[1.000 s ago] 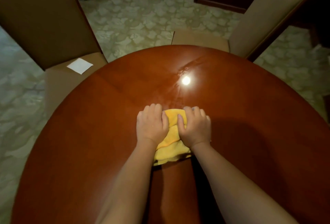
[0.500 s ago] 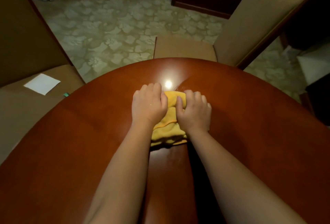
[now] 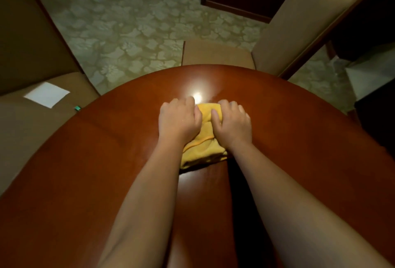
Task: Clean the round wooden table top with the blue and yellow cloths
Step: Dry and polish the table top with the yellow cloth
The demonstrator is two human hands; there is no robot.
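Under your hands the cloth [image 3: 202,146] is bright yellow, with a thin orange seam running across it. Your desk [image 3: 299,139] is glossy reddish-brown wood, carrying one white glare spot near its far edge. The carpet [image 3: 136,32] is pale green with a lighter leaf-and-flower pattern. The two chairs [image 3: 215,54] are plain tan. On the left seat you have a white paper square [image 3: 47,94] and a small teal object [image 3: 77,108].
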